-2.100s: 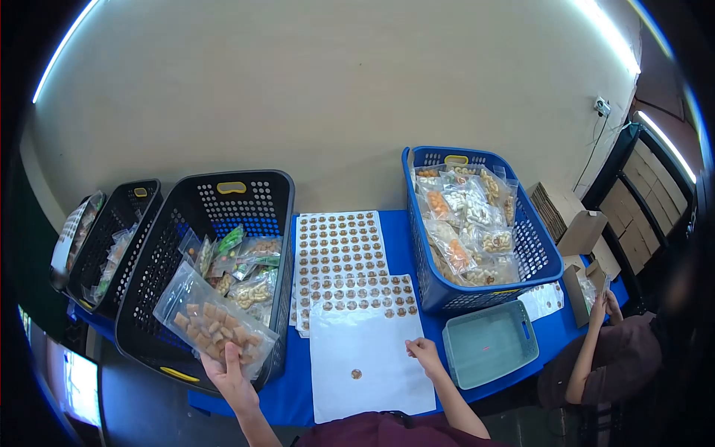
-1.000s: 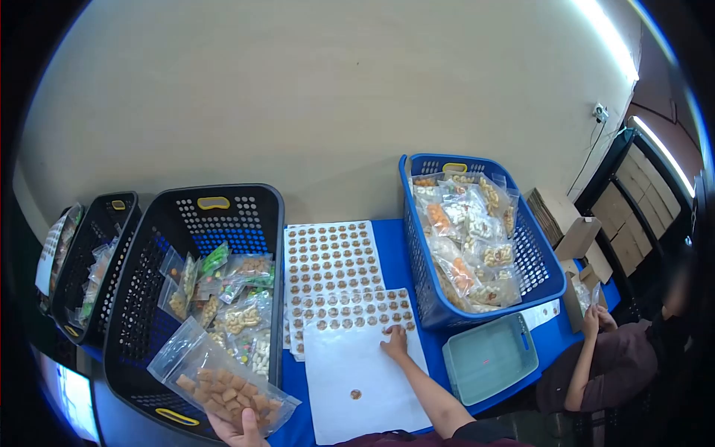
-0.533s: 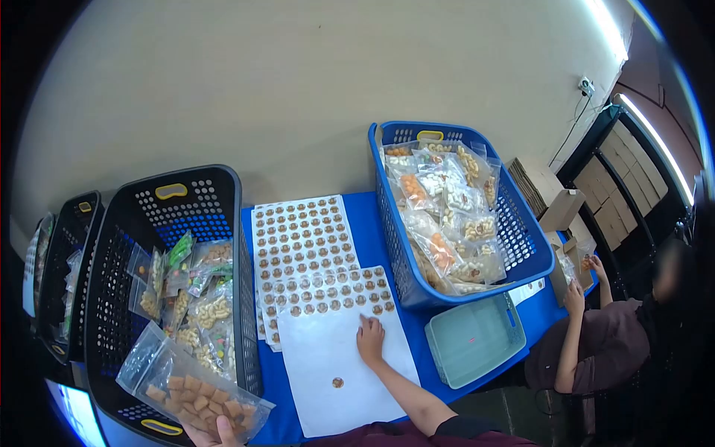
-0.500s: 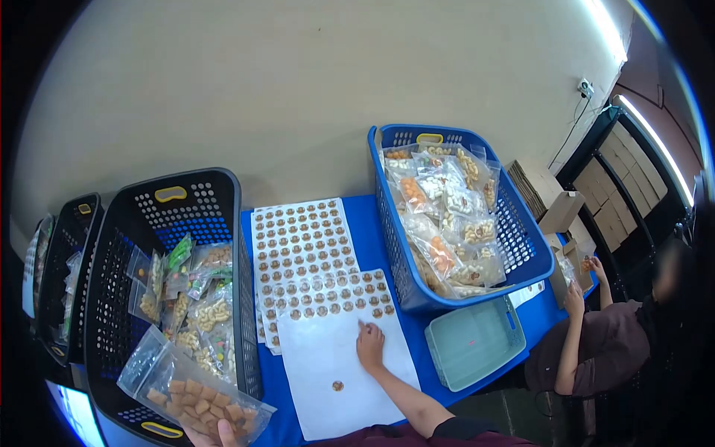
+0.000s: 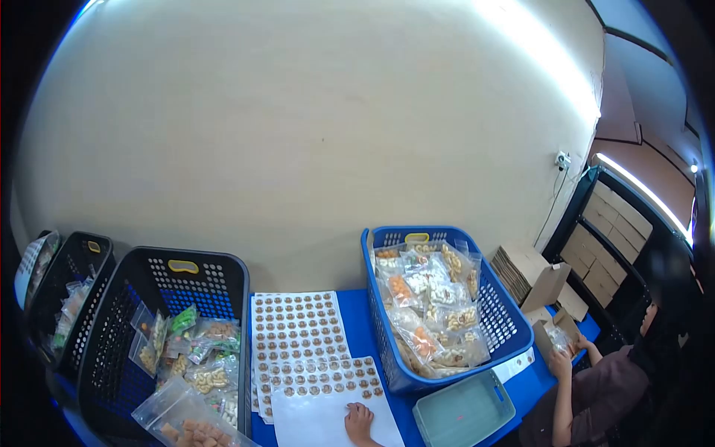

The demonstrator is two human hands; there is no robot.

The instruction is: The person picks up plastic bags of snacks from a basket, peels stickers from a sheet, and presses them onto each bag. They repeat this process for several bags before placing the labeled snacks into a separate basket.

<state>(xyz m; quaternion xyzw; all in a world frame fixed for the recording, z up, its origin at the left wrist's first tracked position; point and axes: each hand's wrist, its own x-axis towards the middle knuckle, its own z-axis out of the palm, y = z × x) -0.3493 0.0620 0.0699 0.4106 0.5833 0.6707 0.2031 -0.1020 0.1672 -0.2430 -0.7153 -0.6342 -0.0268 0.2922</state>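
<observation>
My right hand (image 5: 359, 425) rests on the bare white lower part of a sticker sheet (image 5: 316, 413), just below its remaining rows of round brown stickers. Its fingers are curled together, with a tiny pale spot at the fingertips that I cannot make out. At the bottom left, a clear zip bag of brown pillow-shaped snacks (image 5: 197, 432) leans over the front of a black basket (image 5: 242, 313). My left hand is below the frame edge. More sticker sheets (image 5: 298, 320) lie under and behind the top one.
A blue basket (image 5: 514, 335) of bagged snacks stands right of the sheets, with a green-grey tray (image 5: 465, 413) before it. Another black basket (image 5: 93, 276) is at far left. To the right, a co-worker (image 5: 596, 395) handles a bag at an open cardboard box (image 5: 562, 328).
The view has tilted up, so everything sits lower in the picture and my left hand has dropped out of sight. My right hand stays by the lowest sticker row.
</observation>
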